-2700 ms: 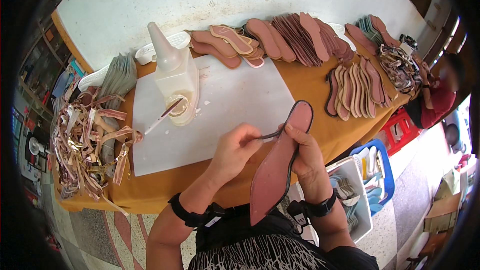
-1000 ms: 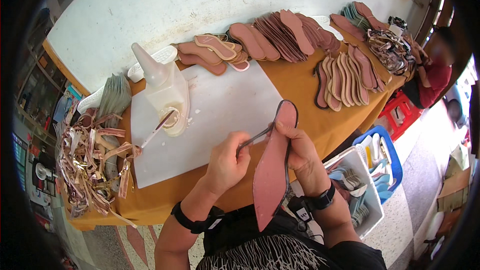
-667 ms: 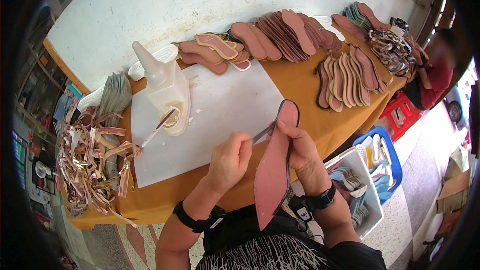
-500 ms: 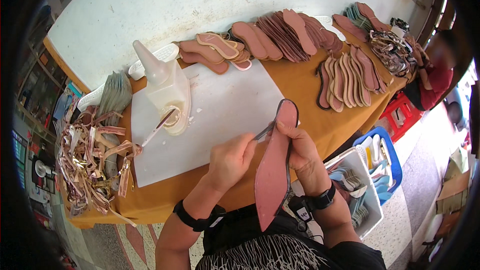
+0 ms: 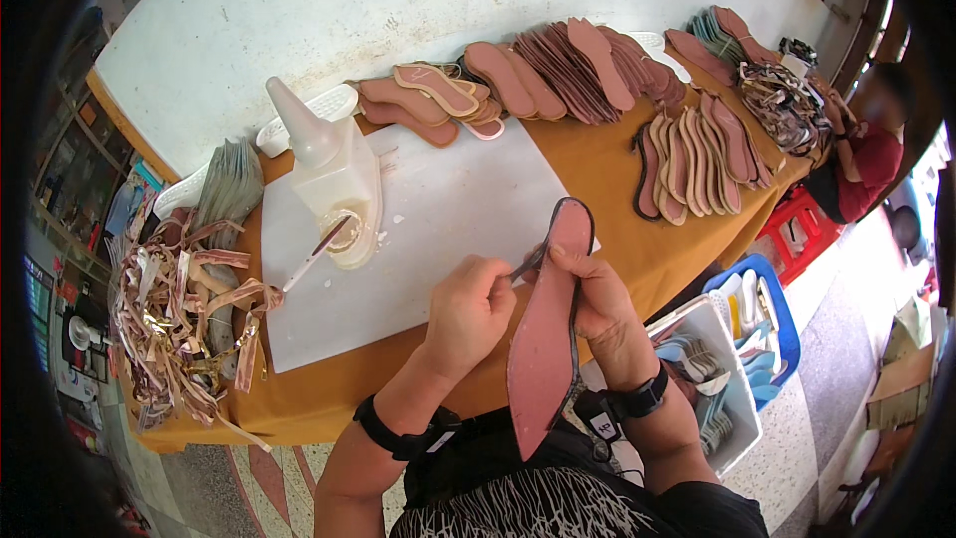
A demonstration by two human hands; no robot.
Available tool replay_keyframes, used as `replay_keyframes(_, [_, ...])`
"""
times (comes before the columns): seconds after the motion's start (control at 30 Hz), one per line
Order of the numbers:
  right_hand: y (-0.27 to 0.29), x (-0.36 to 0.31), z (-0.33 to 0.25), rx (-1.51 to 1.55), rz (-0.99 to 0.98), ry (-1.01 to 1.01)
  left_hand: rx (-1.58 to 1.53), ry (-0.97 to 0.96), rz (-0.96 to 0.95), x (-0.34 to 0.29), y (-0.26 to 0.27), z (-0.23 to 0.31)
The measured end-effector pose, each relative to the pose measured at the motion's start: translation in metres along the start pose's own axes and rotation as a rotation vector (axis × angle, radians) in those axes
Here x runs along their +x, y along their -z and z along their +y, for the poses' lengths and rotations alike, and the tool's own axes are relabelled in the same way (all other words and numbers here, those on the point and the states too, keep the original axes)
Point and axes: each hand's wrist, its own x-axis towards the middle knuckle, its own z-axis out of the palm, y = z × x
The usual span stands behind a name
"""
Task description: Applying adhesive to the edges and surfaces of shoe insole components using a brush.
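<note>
My right hand [image 5: 609,309] grips a pink shoe insole [image 5: 546,359] with a dark edge near its upper end, thumb on its face. The insole hangs tilted over the table's front edge. In my left hand [image 5: 466,314], closed fingers pinch a dark strip [image 5: 530,261] that runs to the insole's upper left edge; whether it is joined there I cannot tell. Beyond my left hand, a white glue bottle [image 5: 334,174] with a cone spout stands on a white sheet [image 5: 448,209]. A brush [image 5: 317,254] leans in the glue at its open front.
A pile of straps [image 5: 189,329] lies at the left, beside grey-green insoles [image 5: 232,184]. Several pink insoles [image 5: 568,75] line the back, with more [image 5: 697,159] at the right. A white crate [image 5: 732,438] and a blue basket [image 5: 787,339] stand right. A co-worker [image 5: 871,154] sits beyond.
My left hand has shifted slightly right and its wrist has turned a little, still pinching the strip. My right hand and the insole stay nearly in place.
</note>
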Motion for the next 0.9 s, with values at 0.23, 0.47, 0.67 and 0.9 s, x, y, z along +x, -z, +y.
replay_keyframes(0.23, [0.000, 0.000, 0.002, -0.010, 0.028, -0.035, 0.075, -0.050, 0.035, 0.001, -0.003, -0.004])
replay_keyframes(0.47, [-0.001, 0.001, 0.003, 0.026, 0.001, -0.035, 0.116, 0.000, 0.013, 0.002, -0.006, -0.003])
replay_keyframes(0.67, [0.001, 0.004, 0.005, 0.001, 0.023, -0.022, 0.004, -0.006, 0.067, 0.007, -0.010, -0.003])
replay_keyframes(0.9, [0.001, 0.003, 0.005, 0.054, 0.006, -0.002, -0.060, 0.086, 0.032, 0.007, -0.012, 0.003])
